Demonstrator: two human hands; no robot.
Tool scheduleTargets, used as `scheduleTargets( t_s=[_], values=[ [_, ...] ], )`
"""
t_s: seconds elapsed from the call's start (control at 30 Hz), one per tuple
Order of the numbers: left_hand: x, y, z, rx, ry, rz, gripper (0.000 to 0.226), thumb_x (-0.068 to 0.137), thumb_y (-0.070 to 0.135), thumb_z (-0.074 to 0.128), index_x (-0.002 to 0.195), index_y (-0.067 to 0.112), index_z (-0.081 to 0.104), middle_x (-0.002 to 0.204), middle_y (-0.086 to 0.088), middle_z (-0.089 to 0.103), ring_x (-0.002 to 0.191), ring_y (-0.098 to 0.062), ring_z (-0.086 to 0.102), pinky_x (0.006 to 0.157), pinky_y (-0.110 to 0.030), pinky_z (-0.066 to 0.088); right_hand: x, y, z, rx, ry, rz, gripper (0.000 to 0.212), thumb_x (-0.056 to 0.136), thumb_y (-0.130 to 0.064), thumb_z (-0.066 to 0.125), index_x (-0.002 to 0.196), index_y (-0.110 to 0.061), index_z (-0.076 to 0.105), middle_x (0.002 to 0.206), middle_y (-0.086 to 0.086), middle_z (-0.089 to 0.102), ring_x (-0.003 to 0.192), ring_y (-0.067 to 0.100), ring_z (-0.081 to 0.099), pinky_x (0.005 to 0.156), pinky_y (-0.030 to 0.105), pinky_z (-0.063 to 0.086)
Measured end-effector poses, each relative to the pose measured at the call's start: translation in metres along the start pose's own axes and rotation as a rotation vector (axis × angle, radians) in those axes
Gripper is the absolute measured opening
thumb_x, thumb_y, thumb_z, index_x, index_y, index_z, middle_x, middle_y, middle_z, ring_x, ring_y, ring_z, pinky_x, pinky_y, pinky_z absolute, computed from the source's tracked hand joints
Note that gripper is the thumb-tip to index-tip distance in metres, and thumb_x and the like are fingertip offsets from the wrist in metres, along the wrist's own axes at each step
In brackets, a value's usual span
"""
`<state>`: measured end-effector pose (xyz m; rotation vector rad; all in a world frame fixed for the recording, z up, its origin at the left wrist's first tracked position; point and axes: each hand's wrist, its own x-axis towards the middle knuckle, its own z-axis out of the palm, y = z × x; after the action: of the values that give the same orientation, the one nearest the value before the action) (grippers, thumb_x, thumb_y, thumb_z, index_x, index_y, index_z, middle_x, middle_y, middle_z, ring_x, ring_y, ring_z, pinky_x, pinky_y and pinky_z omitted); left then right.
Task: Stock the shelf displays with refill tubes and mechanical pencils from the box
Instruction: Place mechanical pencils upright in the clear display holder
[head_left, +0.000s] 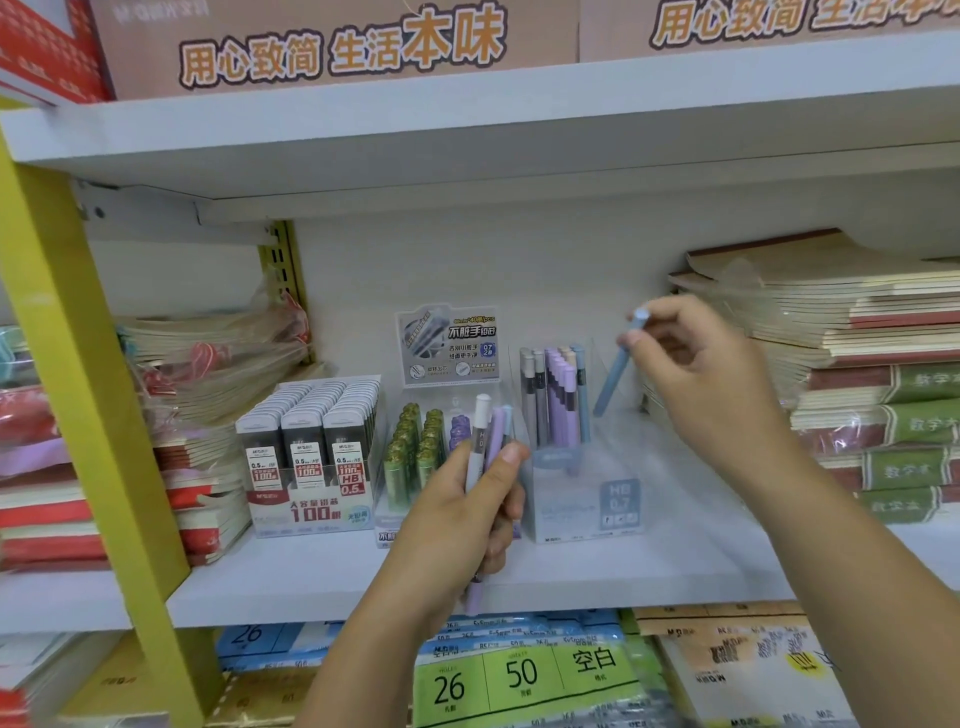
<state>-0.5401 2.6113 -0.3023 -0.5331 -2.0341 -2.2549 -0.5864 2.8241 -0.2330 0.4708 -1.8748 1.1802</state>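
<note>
Pinching blue pencil (613, 376), gripping pencils (480, 431), display's (618, 504) right open

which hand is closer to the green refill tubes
Left. The left hand, gripping a bundle of pencils, is just beside the green refill tubes; the right hand, pinching a blue pencil, is farther right, past the standing pencils.

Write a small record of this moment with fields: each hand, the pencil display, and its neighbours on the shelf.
left hand: grips a bundle of pencils, white, purple and blue
right hand: pinches one blue pencil near its top, tilted, its lower end inside the clear display
standing pencils: grey, purple and blue, upright in the display's left part
neighbours: green tubes left of the display, then boxed 0.5 leads
</note>
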Motion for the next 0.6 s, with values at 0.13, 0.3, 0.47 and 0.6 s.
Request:
scheduleTargets(
  t_s=[0.13, 0.3, 0.47, 0.6],
  values=[
    [0.0, -0.001, 0.001, 0.011, -0.001, -0.003, 0.054, 0.067, 0.062, 0.067, 0.1, 0.018, 0.064, 0.067, 0.003, 0.055, 0.042, -0.01, 0.033, 0.04, -0.023, 0.03, -0.005, 0.015, 0.01, -0.219, -0.122, -0.011, 0.011, 0.09, -0.022, 0.064, 0.099, -0.029, 0.062, 0.091, -0.006, 0.063, 0.078, -0.015, 0.051, 0.064, 0.001, 0.033],
    [0.0, -0.002, -0.002, 0.014, 0.003, -0.001, 0.034, 0.074, 0.058, 0.063, 0.095, 0.032, 0.071, 0.069, 0.002, 0.054, 0.043, -0.01, 0.033, 0.041, -0.024, 0.03, -0.005, 0.017, 0.013, -0.24, -0.147, -0.027, 0.013, 0.09, -0.021, 0.064, 0.098, -0.031, 0.06, 0.092, -0.004, 0.062, 0.077, -0.018, 0.049, 0.067, -0.001, 0.033],
    [0.0, -0.001, -0.003, -0.009, 0.009, 0.008, 0.022, 0.089, 0.046, 0.061, 0.099, 0.031, 0.072, 0.07, 0.0, 0.052, 0.043, -0.01, 0.034, 0.041, -0.02, 0.033, -0.005, 0.017, 0.017, -0.19, -0.146, -0.044, 0.027, 0.09, -0.023, 0.064, 0.103, -0.04, 0.047, 0.079, -0.01, 0.068, 0.072, -0.004, 0.051, 0.062, 0.007, 0.034],
    [0.001, -0.003, -0.005, -0.011, 0.003, 0.018, 0.024, 0.104, 0.024, 0.049, 0.102, 0.03, 0.072, 0.073, -0.001, 0.052, 0.045, -0.011, 0.033, 0.042, -0.021, 0.033, -0.006, 0.019, 0.023, -0.198, -0.084, -0.058, 0.027, 0.088, -0.021, 0.065, 0.098, -0.041, 0.05, 0.08, -0.013, 0.064, 0.082, 0.007, 0.053, 0.064, 0.013, 0.034]
  ],
)
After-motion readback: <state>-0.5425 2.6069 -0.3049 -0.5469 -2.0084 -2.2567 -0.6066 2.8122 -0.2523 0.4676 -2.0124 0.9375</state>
